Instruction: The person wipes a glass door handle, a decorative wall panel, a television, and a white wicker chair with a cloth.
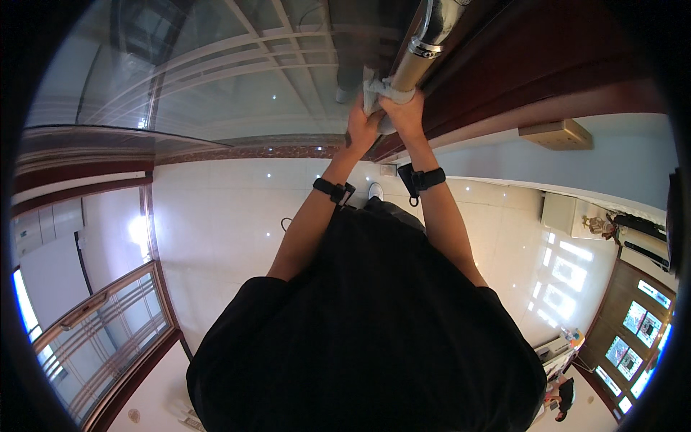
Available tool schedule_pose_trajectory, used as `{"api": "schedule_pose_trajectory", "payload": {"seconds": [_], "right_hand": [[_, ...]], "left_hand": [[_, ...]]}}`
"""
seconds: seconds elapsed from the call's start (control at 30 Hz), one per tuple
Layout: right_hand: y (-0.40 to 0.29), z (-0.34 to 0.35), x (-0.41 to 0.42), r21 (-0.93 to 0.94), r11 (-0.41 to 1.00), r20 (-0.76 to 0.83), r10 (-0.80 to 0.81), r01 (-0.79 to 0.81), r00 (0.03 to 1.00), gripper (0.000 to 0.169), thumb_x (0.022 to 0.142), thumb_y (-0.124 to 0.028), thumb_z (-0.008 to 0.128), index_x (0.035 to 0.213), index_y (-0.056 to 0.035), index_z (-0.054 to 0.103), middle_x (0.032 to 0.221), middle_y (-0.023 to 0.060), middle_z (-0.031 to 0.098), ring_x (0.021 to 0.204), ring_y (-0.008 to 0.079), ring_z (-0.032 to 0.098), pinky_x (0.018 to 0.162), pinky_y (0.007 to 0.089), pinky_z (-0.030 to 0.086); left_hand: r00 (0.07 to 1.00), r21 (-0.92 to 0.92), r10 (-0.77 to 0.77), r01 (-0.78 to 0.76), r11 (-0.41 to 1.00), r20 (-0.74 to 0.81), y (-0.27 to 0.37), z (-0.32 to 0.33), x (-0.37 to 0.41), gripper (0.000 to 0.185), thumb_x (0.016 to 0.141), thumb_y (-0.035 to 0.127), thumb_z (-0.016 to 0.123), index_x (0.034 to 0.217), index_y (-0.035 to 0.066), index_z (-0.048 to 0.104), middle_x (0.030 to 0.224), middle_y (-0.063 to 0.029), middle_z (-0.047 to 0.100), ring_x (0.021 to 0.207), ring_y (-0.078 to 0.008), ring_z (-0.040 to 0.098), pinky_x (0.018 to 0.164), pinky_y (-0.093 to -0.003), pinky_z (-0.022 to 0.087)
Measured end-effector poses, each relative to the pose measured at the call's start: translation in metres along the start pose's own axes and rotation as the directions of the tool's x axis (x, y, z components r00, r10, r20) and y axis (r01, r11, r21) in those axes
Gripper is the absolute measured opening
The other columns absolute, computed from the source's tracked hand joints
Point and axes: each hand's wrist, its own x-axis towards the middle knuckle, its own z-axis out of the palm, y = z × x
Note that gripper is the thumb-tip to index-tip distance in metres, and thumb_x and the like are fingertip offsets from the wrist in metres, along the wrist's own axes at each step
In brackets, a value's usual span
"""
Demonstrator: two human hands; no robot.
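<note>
A long tubular metal door handle (411, 69), gold along its shaft with a shiny silver collar, rises ahead of me beside a glass panel (227, 102). A whitish cloth (398, 93) is wrapped around its lower part. My right hand (406, 114) grips the cloth against the tube. Close beside it, my left hand (363, 125) holds a folded end of the same cloth at the glass side. Fingers and cloth partly hide the handle's lower end. Both wrists wear black straps.
Dark red wood framing (518, 81) runs along the right of the handle. A gold-coloured switch plate (556, 135) projects from the wall. At left stands a glazed lattice door (108, 324). Far right are a pale cabinet (559, 215) and another person (565, 399).
</note>
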Motion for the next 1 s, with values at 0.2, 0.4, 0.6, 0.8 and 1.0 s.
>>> {"api": "schedule_pose_trajectory", "payload": {"seconds": [0.2, 0.4, 0.6, 0.8, 1.0], "right_hand": [[0.073, -0.013, -0.014, 0.008, 0.999, 0.075, 0.035, -0.035, 0.997, 0.027, 0.074, -0.005, 0.073, 0.098, 0.0004, 0.064, 0.094, 0.0043, 0.066, 0.087, 0.0133, 0.063, 0.081, 0.0296, 0.051], [0.118, -0.022, -0.023, 0.093, 0.981, 0.214, 0.145, -0.168, 0.966, 0.033, 0.076, -0.011, 0.075, 0.106, -0.0004, 0.065, 0.100, 0.0058, 0.067, 0.091, 0.0162, 0.062, 0.082, 0.0320, 0.051], [0.142, -0.034, -0.018, 0.026, 0.961, 0.223, 0.262, -0.274, 0.939, 0.033, 0.078, -0.011, 0.073, 0.108, -0.0003, 0.065, 0.103, 0.0060, 0.067, 0.094, 0.0174, 0.062, 0.083, 0.0333, 0.051], [0.094, -0.029, -0.028, 0.057, 0.930, 0.141, 0.353, -0.364, 0.925, 0.036, 0.078, -0.009, 0.074, 0.111, -0.0012, 0.064, 0.102, 0.0052, 0.067, 0.093, 0.0172, 0.063, 0.082, 0.0323, 0.050], [0.013, -0.025, -0.007, -0.052, 0.967, 0.153, 0.253, -0.248, 0.955, 0.042, 0.076, -0.010, 0.077, 0.115, -0.0017, 0.062, 0.105, 0.0038, 0.066, 0.097, 0.0162, 0.062, 0.086, 0.0310, 0.048]], "left_hand": [[0.989, -0.068, -0.126, 0.132, 0.989, 0.081, -0.059, 0.001, -0.018, 0.021, 0.086, 0.003, 0.063, 0.106, -0.001, 0.063, 0.097, -0.0109, 0.069, 0.092, -0.0204, 0.064, 0.079, -0.0361, 0.049], [0.969, -0.108, -0.229, 0.238, 0.965, 0.090, -0.116, 0.002, -0.034, 0.024, 0.087, 0.002, 0.064, 0.110, -0.001, 0.063, 0.097, -0.0085, 0.069, 0.093, -0.0194, 0.063, 0.080, -0.0368, 0.049], [0.937, -0.112, -0.282, 0.309, 0.944, 0.209, -0.139, 0.010, -0.029, 0.034, 0.086, 0.001, 0.066, 0.119, -0.002, 0.058, 0.111, -0.0120, 0.065, 0.100, -0.0232, 0.062, 0.086, -0.0379, 0.048], [0.874, -0.366, -0.470, 0.481, 0.797, 0.124, -0.136, 0.027, -0.027, 0.037, 0.084, -0.002, 0.065, 0.120, -0.002, 0.057, 0.114, -0.0135, 0.063, 0.104, -0.0260, 0.061, 0.089, -0.0418, 0.050], [0.936, -0.225, -0.188, 0.260, 0.939, 0.299, -0.080, 0.004, 0.012, 0.043, 0.082, -0.003, 0.064, 0.124, 0.002, 0.055, 0.117, -0.0100, 0.062, 0.108, -0.0222, 0.059, 0.093, -0.0384, 0.047]]}}
